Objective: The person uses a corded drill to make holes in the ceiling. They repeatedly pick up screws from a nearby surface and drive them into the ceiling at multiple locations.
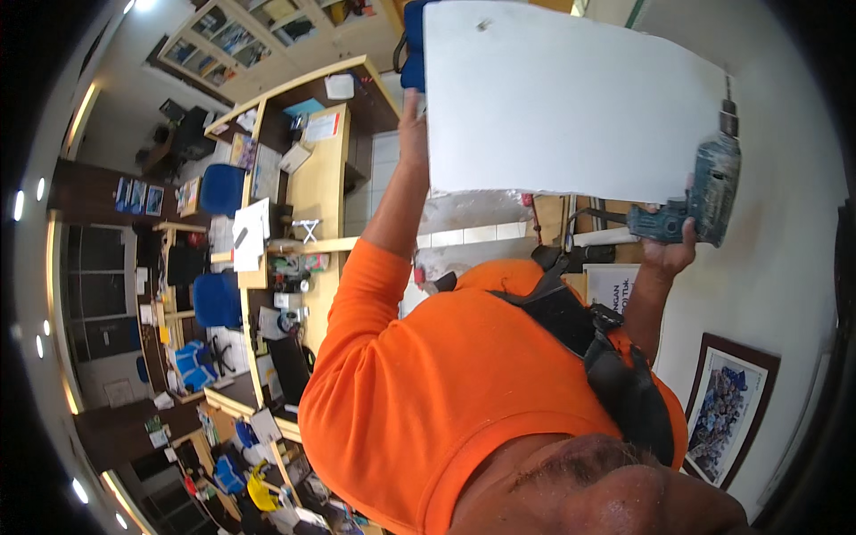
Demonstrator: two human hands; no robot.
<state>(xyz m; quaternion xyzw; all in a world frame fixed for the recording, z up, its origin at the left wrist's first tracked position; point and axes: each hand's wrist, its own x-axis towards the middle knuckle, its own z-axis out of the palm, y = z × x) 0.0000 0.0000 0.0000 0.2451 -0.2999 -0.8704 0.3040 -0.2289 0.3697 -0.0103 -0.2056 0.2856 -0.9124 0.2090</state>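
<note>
A large white board (571,107) fills the upper middle of the head view, with a small dark mark near its top left corner. Along the board's left edge rests my left hand (413,134), thumb upright, fingers hidden behind the board. My right hand (670,257) is closed around the handle of a worn blue-green power drill (715,183). The drill's long bit (728,87) points up, overlapping the board's right edge near the pale wall. From its handle a dark cable (599,215) runs off to the left, partly behind the board.
A framed group photo (731,410) hangs on the pale wall (789,250) to the right. Wooden desks (325,183) with papers and blue chairs (221,189) stand to the left. Behind the board's top left corner shows another blue chair (413,53). Glass-fronted cabinets (223,40) stand farther back.
</note>
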